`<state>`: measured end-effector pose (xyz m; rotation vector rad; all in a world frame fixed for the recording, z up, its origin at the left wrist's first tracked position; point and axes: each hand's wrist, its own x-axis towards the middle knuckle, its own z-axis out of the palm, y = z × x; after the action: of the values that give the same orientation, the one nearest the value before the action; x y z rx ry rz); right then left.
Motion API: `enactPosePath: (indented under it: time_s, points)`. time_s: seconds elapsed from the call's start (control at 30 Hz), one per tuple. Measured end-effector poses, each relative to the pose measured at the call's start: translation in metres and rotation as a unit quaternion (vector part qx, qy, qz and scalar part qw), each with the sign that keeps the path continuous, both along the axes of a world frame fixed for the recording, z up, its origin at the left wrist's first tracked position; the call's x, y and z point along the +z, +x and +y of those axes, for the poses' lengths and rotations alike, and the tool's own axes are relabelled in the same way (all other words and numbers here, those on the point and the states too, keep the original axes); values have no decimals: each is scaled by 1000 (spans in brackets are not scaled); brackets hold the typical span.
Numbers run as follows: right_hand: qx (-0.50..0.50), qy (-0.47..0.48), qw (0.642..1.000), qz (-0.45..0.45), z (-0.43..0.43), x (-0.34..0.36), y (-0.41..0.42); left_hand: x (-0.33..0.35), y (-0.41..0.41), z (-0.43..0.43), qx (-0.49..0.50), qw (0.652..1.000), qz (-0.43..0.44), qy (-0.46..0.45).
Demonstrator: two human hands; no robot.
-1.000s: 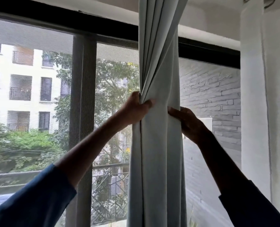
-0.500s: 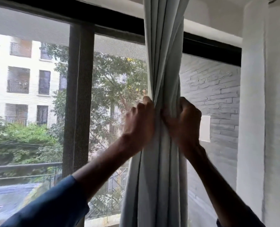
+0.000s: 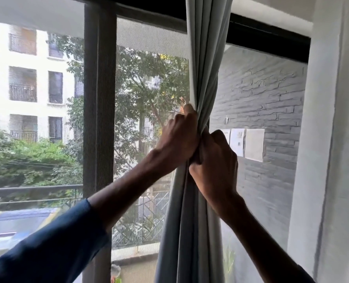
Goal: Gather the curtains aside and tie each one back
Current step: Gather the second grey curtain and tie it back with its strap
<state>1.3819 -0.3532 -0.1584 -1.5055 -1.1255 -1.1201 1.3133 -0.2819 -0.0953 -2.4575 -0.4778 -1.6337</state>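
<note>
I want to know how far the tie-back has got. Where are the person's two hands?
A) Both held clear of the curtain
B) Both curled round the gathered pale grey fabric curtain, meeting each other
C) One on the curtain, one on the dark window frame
B: the left hand and the right hand both grip the pale grey fabric curtain where it is bunched narrow, and they meet there.

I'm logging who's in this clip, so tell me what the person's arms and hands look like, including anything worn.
Both hands are bare: the left hand and right hand show no gloves, rings or watch. The left arm wears a dark blue long sleeve that ends partway up the forearm, leaving the wrist uncovered. The right forearm is uncovered almost to the frame's edge.
</note>
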Motion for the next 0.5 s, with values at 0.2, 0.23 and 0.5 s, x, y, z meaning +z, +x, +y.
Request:
enactPosePath:
  time_s: [0.2, 0.23, 0.5]
  points:
    - [41, 15, 999, 7, -8, -3, 3, -12, -3, 6, -5, 998, 57, 5]
    - [41, 17, 999, 4, -8, -3, 3, -12, -3, 5, -17, 998, 61, -2]
    - [23, -34, 999, -21, -5, -22, 7, -7, -7, 7, -189, 966, 107, -139]
